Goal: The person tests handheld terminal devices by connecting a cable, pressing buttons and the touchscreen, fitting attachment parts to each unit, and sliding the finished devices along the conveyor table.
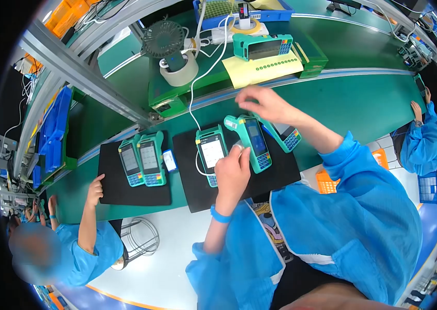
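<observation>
My left hand [233,173] is pinched closed at the edge of the black mat, with a white cable [197,161] running into its fingers. Under that cable lies a green card payment terminal [212,151] with a lit white screen. Just right of my fingers a second payment terminal [256,144] shows a dark blue screen and a keypad. A third terminal [287,135] lies tilted beside it, partly covered by my right forearm. Above these two hovers my right hand [265,105], fingers bent and smeared by motion; whether it holds anything is unclear.
Two more terminals [142,159] and a small blue-edged device [169,160] lie on another mat, where a co-worker's hand [94,191] rests. Behind stand a fan [166,41], a tape roll [181,72] and a terminal [263,47] by a yellow sheet [239,75]. Another co-worker [425,142] sits right.
</observation>
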`<act>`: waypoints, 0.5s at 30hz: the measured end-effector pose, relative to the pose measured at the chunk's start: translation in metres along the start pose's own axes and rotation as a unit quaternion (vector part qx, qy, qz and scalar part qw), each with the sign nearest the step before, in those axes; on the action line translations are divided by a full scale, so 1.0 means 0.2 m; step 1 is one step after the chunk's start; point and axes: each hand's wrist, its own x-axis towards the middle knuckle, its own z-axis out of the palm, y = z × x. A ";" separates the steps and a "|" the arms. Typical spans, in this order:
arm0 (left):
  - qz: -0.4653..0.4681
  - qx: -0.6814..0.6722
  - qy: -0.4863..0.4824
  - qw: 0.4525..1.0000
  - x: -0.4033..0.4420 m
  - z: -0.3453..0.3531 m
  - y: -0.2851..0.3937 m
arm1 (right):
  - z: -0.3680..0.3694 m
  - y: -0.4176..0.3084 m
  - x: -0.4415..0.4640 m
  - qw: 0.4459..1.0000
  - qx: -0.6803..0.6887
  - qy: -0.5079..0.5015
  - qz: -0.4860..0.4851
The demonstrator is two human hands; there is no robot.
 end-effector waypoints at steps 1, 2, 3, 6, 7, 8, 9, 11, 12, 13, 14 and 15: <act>-0.001 0.015 -0.002 1.000 0.00 0.01 0.02 | 0.01 -0.05 -0.01 0.996 0.037 -0.055 0.052; -0.001 0.031 -0.003 1.000 0.01 0.02 0.03 | 0.02 -0.07 -0.01 0.997 0.029 -0.067 0.040; 0.010 0.039 0.001 0.999 0.02 0.03 0.04 | 0.03 -0.09 -0.02 0.996 0.021 -0.079 0.028; 0.013 0.049 -0.004 0.999 0.03 0.05 0.06 | 0.06 -0.13 -0.01 0.994 -0.018 -0.106 0.004; 0.013 0.054 -0.004 0.998 0.03 0.05 0.07 | 0.07 -0.14 -0.01 0.994 -0.031 -0.104 -0.001; 0.013 0.059 -0.004 0.998 0.04 0.05 0.08 | 0.08 -0.14 -0.01 0.994 -0.044 -0.101 -0.006; 0.013 0.064 -0.004 0.998 0.04 0.06 0.09 | 0.10 -0.13 0.00 0.994 -0.063 -0.093 -0.012; 0.017 0.064 0.001 0.998 0.04 0.06 0.10 | 0.13 -0.13 0.01 0.991 -0.102 -0.079 -0.024; 0.019 0.064 0.003 0.998 0.05 0.06 0.10 | 0.14 -0.13 0.00 0.991 -0.113 -0.076 -0.016; 0.018 0.062 0.003 0.998 0.05 0.06 0.10 | 0.15 -0.15 0.00 0.990 -0.124 -0.074 -0.008; 0.018 0.061 0.003 0.998 0.05 0.06 0.10 | 0.16 -0.17 -0.01 0.988 -0.135 -0.070 0.001; 0.017 0.059 0.002 0.998 0.05 0.06 0.10 | 0.17 -0.18 -0.01 0.987 -0.144 -0.068 0.010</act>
